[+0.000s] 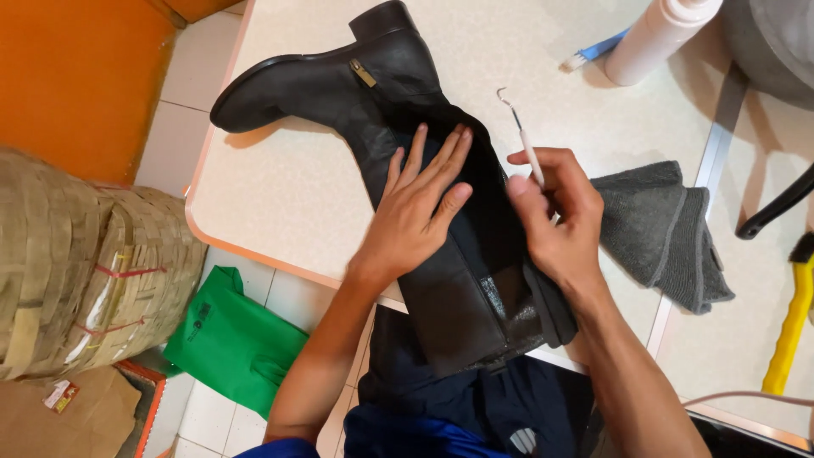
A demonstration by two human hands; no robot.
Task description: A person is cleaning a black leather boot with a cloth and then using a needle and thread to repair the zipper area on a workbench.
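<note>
A woven bale [76, 271] and a green bag [233, 339] sit on the floor left of the table [271, 203]. On the table lies a tall black boot [381, 110], its toe pointing left and its shaft running down toward the person, over the near edge. The left hand [415, 208] presses flat and open on the shaft. The right hand [555, 212] pinches a thin hooked awl [521, 136], hook pointing away. Just right lie a grey towel [661, 229], a white bottle [657, 34] and a yellow handle [793, 322].
</note>
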